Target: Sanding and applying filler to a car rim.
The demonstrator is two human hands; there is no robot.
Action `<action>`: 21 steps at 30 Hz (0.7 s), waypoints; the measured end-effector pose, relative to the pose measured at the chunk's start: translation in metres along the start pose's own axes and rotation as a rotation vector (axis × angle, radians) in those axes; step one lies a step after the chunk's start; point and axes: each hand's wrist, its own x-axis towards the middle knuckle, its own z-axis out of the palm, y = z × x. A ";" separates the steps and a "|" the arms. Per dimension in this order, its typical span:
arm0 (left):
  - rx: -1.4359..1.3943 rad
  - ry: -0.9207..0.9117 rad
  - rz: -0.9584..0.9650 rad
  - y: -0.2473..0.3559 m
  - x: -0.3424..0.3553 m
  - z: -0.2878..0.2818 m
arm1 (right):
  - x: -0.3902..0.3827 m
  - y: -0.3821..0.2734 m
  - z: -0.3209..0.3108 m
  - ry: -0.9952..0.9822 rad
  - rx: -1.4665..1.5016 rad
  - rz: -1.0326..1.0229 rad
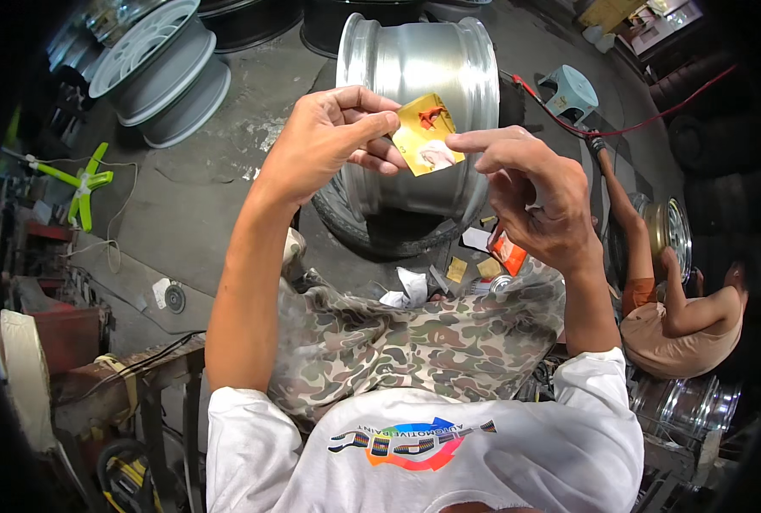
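In my left hand [333, 137] is a small square yellow card [414, 158], pinched at its left edge with the thumb on top and fingers beneath. On the card sit a red-orange dab [431, 117] and a pale pinkish-white dab [437, 154] of some paste. My right hand [538, 184] is at the card's right side, its index finger reaching the edge near the pale dab. The other fingers are bent, thumb apart, and nothing shows between them. Behind the card, a silver wheel rim [419, 64] lies on its side on a black tire [380, 244].
On the floor by my knees lie an orange packet [508, 252], yellow paper squares [456, 269] and crumpled white paper [412, 286]. Grey rims [162, 73] stand far left, near a green fan blade [85, 184]. A blue stool [571, 94], red hose [654, 122] and seated person [688, 333] are right.
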 end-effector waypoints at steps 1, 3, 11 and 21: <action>0.004 -0.018 0.005 0.001 0.000 0.001 | 0.001 0.001 0.001 -0.005 -0.001 0.002; 0.004 -0.049 -0.006 0.000 0.002 0.002 | 0.002 0.002 0.001 -0.022 -0.055 -0.040; -0.058 -0.087 -0.038 -0.011 0.006 0.002 | -0.006 0.000 -0.004 -0.072 -0.108 0.003; -0.295 -0.031 -0.268 -0.028 0.009 0.018 | 0.009 0.003 -0.020 0.075 0.288 0.327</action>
